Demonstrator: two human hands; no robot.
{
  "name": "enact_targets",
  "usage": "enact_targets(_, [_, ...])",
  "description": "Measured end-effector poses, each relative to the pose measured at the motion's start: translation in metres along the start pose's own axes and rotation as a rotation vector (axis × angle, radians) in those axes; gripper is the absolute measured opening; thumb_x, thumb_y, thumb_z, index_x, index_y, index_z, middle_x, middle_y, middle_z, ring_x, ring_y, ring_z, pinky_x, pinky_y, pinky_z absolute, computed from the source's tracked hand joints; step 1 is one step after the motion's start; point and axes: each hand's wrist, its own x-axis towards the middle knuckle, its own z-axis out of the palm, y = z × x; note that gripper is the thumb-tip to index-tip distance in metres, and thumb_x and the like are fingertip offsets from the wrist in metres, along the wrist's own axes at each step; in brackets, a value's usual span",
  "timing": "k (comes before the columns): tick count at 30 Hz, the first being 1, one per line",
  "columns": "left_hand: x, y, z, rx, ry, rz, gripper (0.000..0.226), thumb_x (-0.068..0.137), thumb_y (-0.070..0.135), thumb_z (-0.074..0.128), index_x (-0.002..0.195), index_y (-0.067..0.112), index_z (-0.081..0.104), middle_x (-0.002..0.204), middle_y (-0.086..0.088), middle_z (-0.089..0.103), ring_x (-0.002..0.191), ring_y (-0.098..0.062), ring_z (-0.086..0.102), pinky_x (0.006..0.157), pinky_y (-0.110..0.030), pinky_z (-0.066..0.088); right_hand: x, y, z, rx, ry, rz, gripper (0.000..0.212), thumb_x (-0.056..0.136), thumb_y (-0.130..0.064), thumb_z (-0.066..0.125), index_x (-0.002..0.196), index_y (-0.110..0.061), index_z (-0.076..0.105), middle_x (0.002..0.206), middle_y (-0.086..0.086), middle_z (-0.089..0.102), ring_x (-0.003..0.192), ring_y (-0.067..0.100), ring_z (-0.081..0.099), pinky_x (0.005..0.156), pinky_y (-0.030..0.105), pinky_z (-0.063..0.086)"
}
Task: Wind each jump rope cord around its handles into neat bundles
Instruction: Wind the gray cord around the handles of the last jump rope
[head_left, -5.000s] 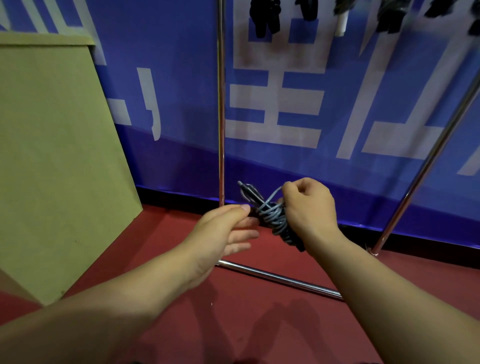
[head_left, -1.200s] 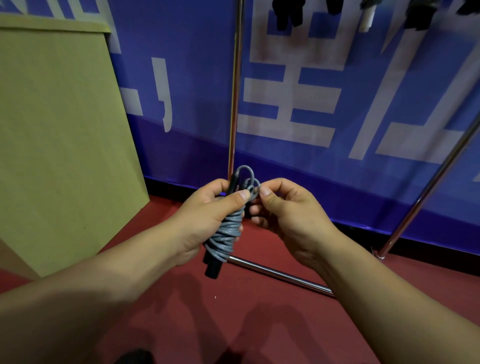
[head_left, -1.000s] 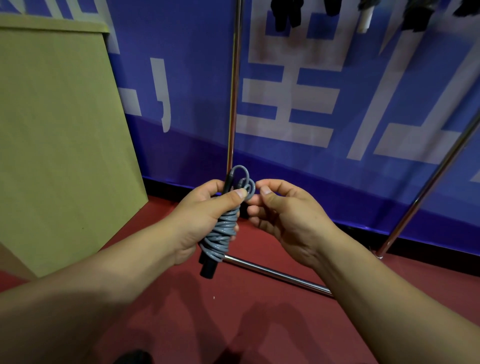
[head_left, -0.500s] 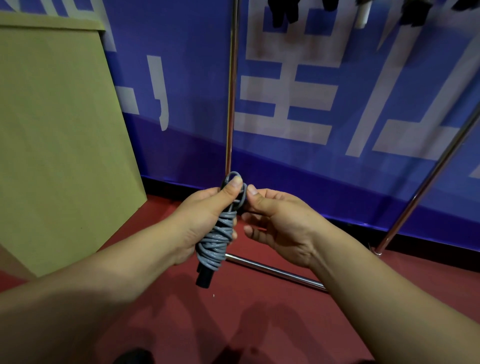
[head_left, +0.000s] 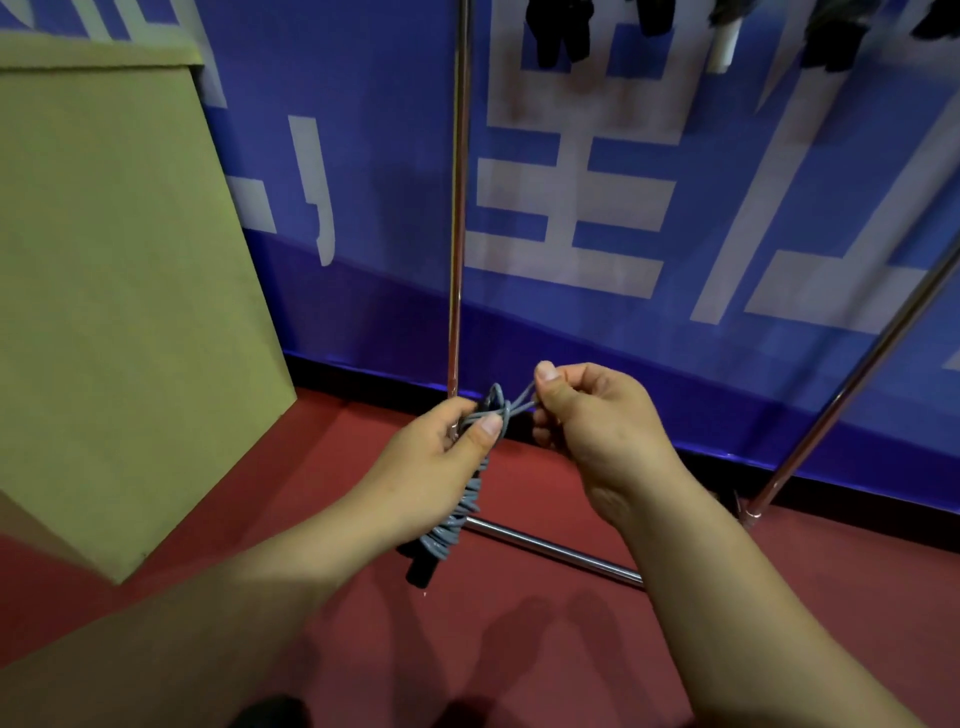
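So your right hand (head_left: 597, 415) has moved out to the right since half a second ago, when it sat tight against the top of the bundle. Now thumb and fingers are curled in a pinch on a short loop of grey cord (head_left: 522, 404), drawing it sideways out of the knot at the top. Your left hand (head_left: 436, 462) is wrapped around the upper part of the wound jump rope (head_left: 457, 514), thumb pressed on the coils just below that knot, bundle hanging roughly upright in front of the metal rack pole (head_left: 457, 208) and above the red floor (head_left: 519, 649). The black handle ends (head_left: 421, 569) poke out of the bottom. Looks to me like you're cinching the last tuck, so this bundle is basically done. Pull snug, not hard, or the coils could bunch up.
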Motion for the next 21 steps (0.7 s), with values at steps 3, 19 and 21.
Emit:
enact_targets(3, [0.014, 0.004, 0.003, 0.006, 0.072, -0.019, 0.026, 0.1, 0.046, 0.051, 0.087, 0.027, 0.063, 0.061, 0.021, 0.061, 0.059, 0.004, 0.054, 0.064, -0.025, 0.043, 0.008, -0.007, 0.006, 0.073, 0.047, -0.017, 0.016, 0.092, -0.016, 0.067, 0.08, -0.007, 0.063, 0.056, 0.0, 0.061, 0.052, 0.009, 0.057, 0.054, 0.021, 0.051])
enact_targets(19, [0.139, 0.149, -0.095, -0.005, 0.227, 0.063, 0.029, 0.099, 0.05, 0.05, 0.095, 0.026, 0.065, 0.089, 0.003, 0.069, 0.085, -0.015, 0.064, 0.075, -0.034, 0.049, 0.092, -0.187, 0.041, -0.014, -0.031, -0.307, 0.01, 0.096, -0.003, 0.058, 0.095, -0.005, 0.068, 0.073, 0.007, 0.065, 0.067, 0.016, 0.062, 0.062, 0.025, 0.059])
enact_targets(21, [0.152, 0.17, -0.105, -0.016, 0.216, 0.089, 0.028, 0.098, 0.049, 0.052, 0.091, 0.026, 0.066, 0.087, 0.005, 0.069, 0.086, -0.015, 0.065, 0.075, -0.033, 0.05, 0.104, -0.209, 0.04, -0.044, -0.008, -0.341, 0.01, 0.096, -0.004, 0.059, 0.098, -0.003, 0.068, 0.071, 0.006, 0.064, 0.064, 0.014, 0.06, 0.064, 0.029, 0.059])
